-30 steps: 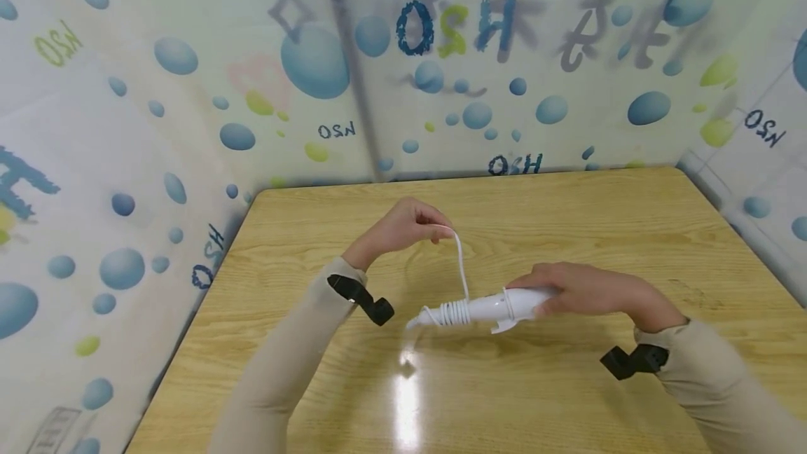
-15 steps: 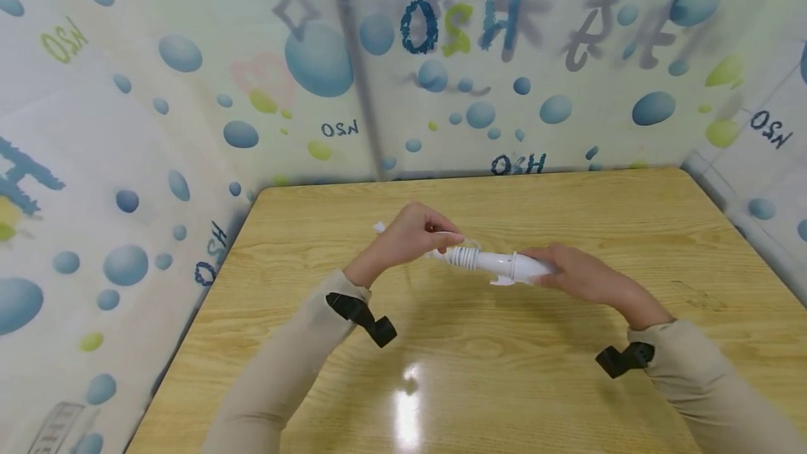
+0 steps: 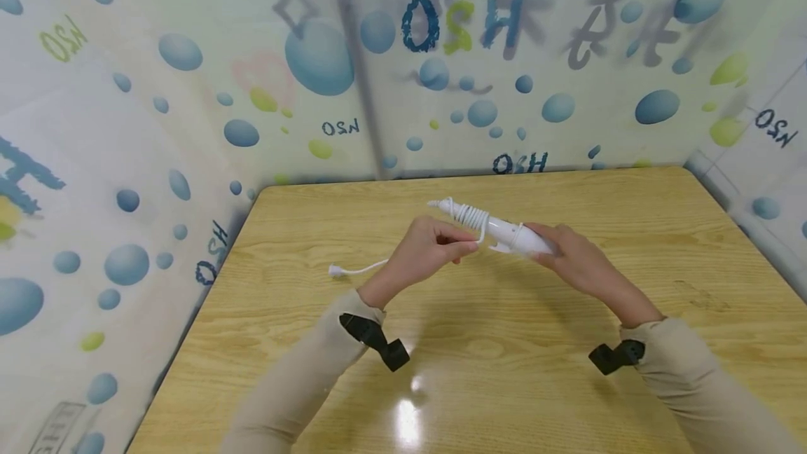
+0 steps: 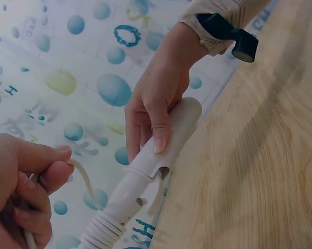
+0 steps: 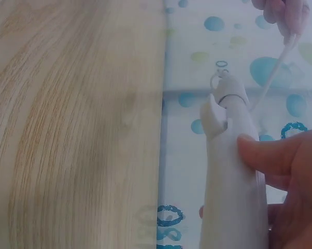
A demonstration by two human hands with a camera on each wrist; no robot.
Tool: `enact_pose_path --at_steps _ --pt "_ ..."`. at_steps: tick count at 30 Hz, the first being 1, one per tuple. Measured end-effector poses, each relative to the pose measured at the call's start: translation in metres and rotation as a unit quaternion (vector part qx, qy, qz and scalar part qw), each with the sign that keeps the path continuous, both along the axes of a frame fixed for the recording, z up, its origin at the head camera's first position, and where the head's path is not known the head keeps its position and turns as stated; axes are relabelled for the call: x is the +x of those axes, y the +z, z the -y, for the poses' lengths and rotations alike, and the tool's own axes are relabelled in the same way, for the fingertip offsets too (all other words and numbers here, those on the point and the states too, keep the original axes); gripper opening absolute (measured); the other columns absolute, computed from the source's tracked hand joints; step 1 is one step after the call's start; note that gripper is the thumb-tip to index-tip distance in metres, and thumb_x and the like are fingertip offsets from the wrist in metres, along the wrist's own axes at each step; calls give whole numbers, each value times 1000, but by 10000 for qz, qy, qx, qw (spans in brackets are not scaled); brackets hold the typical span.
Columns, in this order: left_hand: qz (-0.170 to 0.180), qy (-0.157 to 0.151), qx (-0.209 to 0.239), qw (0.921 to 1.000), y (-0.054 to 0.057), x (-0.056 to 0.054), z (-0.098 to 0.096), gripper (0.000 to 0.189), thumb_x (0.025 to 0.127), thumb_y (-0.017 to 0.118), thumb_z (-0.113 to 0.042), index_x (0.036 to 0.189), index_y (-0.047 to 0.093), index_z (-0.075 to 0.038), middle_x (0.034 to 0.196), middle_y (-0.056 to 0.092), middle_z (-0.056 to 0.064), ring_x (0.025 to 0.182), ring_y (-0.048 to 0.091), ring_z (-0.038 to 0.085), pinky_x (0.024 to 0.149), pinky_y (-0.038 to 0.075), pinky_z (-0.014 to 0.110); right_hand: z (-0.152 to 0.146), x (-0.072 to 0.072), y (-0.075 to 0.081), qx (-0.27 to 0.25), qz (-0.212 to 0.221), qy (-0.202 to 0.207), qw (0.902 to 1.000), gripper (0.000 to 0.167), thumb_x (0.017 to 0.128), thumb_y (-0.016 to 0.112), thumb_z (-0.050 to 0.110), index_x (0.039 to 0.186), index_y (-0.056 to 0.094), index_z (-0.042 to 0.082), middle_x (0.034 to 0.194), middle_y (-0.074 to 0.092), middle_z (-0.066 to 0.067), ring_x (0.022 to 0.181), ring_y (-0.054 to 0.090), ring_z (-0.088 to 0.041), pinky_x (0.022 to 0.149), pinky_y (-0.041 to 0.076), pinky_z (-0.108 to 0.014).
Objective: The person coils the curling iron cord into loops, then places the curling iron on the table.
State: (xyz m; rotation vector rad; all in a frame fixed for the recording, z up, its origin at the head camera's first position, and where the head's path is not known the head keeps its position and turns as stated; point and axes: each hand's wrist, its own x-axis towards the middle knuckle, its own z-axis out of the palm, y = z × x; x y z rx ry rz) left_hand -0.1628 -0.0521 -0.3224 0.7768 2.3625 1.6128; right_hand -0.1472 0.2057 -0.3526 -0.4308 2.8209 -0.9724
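A white curling iron (image 3: 504, 231), with a small lever on its side, is held above the table, its narrow end tilted up to the left. My right hand (image 3: 576, 258) grips its thick, round-ended part, thumb on one side and fingers around the other. Several turns of white cord (image 3: 469, 216) are wound round the narrower part. My left hand (image 3: 429, 252) pinches the cord between thumb and fingers close beside the coils. In the left wrist view, more cord passes through the curled fingers (image 4: 34, 199). The free end with its white plug (image 3: 335, 270) trails left behind the left wrist.
The wooden table (image 3: 353, 223) extends beneath both arms, with a bright light reflection near its front. A patterned curtain (image 3: 403, 111) with bubbles and letters stands along its back and sides. Black camera mounts (image 3: 381, 345) are strapped to both wrists.
The curling iron has risen and its narrow end has swung upward and away. My left hand, first above it with the cord, has come round to its near side. The plug has come into view.
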Motion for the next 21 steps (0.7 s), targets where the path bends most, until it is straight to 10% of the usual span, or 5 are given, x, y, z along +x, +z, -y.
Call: enact_pose_path --at_steps 13,21 --pt "178 180 906 9956 -28 3 11 26 90 59 -9 113 64 2 72 64 9 54 49 12 45 33 22 -9 5 15 -1031 -316 -382 9934 53 95 52 17 141 33 0 131 38 -30 110 40 -44 81 38 -59" --pt "361 -351 1508 9873 -58 -12 16 33 95 47 -1 127 51 3 76 58 -1 49 34 8 44 28 21 -9 14 24 -1463 -489 -296 9876 53 95 53 17 141 33 1 131 39 -29 107 44 -41 76 42 -50"
